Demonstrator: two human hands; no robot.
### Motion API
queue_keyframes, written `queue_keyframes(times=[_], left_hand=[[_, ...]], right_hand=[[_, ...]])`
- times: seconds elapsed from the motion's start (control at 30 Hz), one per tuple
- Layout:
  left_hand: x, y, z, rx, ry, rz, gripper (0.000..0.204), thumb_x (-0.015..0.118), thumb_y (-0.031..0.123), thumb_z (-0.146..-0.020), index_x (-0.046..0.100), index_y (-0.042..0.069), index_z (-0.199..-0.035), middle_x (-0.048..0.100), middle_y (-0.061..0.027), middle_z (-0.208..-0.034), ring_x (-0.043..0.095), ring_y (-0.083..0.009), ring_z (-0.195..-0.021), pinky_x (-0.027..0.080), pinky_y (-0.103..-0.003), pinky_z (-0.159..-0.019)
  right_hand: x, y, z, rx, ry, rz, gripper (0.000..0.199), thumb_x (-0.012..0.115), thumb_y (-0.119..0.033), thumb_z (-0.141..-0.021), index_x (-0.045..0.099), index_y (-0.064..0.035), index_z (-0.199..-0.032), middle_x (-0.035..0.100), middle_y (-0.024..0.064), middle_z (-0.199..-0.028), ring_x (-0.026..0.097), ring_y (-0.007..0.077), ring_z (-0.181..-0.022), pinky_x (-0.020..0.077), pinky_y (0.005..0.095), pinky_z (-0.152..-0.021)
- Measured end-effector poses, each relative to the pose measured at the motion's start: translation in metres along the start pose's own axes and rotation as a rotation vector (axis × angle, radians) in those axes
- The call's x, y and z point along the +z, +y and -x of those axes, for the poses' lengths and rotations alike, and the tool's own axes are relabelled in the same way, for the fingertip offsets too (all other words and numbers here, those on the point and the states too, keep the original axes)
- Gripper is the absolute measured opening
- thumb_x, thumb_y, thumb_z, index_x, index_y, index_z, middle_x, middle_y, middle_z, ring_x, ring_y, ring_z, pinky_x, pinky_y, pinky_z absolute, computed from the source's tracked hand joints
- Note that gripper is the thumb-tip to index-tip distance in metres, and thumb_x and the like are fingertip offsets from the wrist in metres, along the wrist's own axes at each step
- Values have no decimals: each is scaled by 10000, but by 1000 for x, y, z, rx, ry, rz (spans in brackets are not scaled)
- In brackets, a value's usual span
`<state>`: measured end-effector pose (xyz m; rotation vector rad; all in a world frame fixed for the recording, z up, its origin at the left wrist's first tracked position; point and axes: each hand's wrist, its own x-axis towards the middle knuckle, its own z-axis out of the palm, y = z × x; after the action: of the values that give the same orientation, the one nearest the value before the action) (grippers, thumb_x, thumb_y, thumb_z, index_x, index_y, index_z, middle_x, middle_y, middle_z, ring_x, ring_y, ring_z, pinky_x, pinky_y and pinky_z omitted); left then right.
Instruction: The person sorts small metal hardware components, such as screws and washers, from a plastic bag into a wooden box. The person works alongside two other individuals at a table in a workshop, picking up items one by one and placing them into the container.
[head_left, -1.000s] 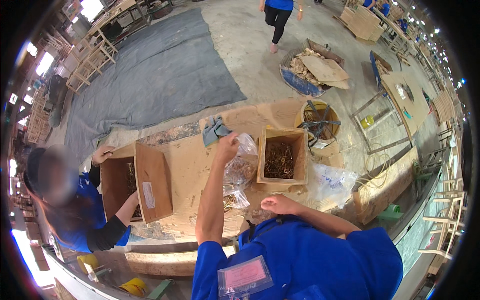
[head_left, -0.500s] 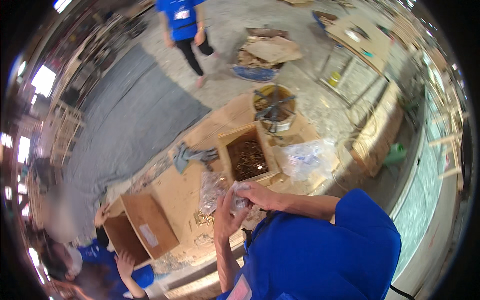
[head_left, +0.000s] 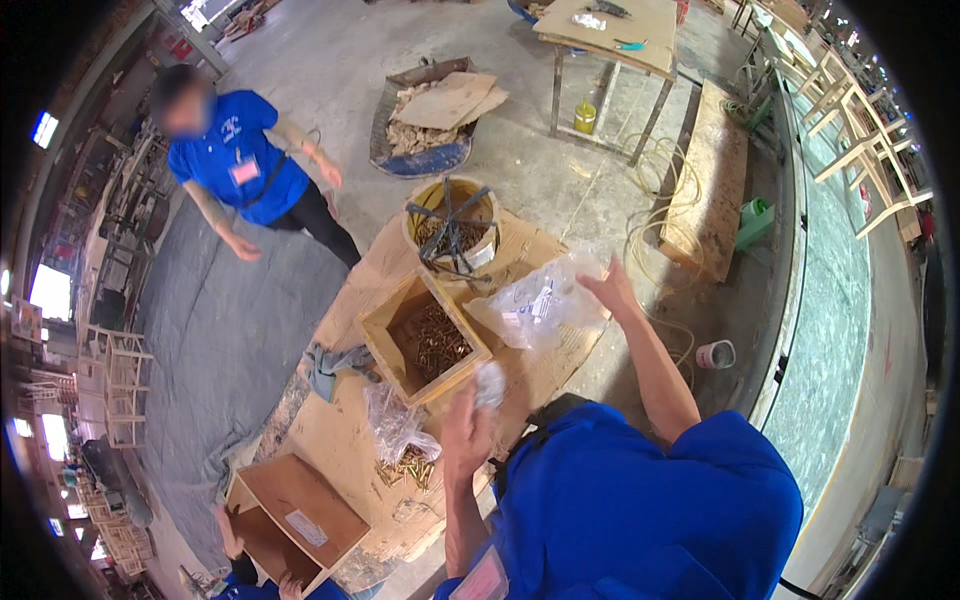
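My left hand (head_left: 466,436) is closed on a small crumpled clear plastic bag (head_left: 489,386), just in front of the wooden box (head_left: 480,362). What the bag contains is too blurred to make out. My right hand (head_left: 614,294) reaches forward with fingers apart, at the right edge of a large clear plastic bag (head_left: 530,308) with printing on it. A pile of screws (head_left: 437,342) lies inside the wooden box. Left of my left hand are another clear bag (head_left: 398,420) and loose brass-coloured screws (head_left: 412,468) on the cardboard-covered work surface (head_left: 365,490).
A bucket of small parts (head_left: 487,250) with black straps stands behind the box. A grey cloth (head_left: 335,370) lies at its left. Front left, a co-worker's hands hold a brown wooden drawer (head_left: 310,500). Another person in blue (head_left: 235,160) stands beyond. A cup (head_left: 715,354) is at right.
My hands have parted: the right has gone out to the large bag, while the left keeps the small bag. The view has shifted, and the standing person is closer.
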<state>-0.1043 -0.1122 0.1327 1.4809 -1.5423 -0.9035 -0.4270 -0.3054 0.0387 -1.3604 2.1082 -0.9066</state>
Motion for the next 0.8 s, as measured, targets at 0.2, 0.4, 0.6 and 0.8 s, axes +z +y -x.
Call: queue_keyframes(times=[0.2, 0.4, 0.6, 0.8], left_hand=[[58, 52, -101, 424, -28, -179, 312, 612, 171, -885, 640, 70, -1179, 636, -197, -1120, 638, -377, -964, 519, -418, -802], [104, -11, -131, 22, -327, -467, 217, 619, 258, -873, 693, 55, -903, 680, -183, -891, 662, -350, -833, 529, -427, -709], [116, -51, -117, -166, -542, -681, 269, 596, 249, -879, 650, 40, -1039, 684, -196, -952, 647, -377, -917, 495, -455, -820], [91, -41, -114, -301, -692, -450, 363, 572, 240, -885, 608, 25, -1175, 688, -210, -1013, 631, -404, -1001, 461, -483, -931]], right_hand=[[10, -58, 49, -95, -488, -534, 251, 659, -177, -869, 665, 16, -1029, 660, 45, -853, 593, 126, -766, 468, 274, -692], [-4, -66, 68, 43, -304, -515, 185, 554, -42, -835, 659, -3, -982, 607, 5, -750, 545, 98, -669, 435, 264, -596], [-5, -98, 158, -507, -687, -274, 284, 494, 44, -787, 654, -14, -1015, 642, 2, -851, 592, 102, -758, 472, 244, -658], [-10, -95, 108, -50, -561, -455, 320, 519, -5, -829, 635, 0, -1128, 655, 32, -871, 579, 89, -761, 471, 258, -647]])
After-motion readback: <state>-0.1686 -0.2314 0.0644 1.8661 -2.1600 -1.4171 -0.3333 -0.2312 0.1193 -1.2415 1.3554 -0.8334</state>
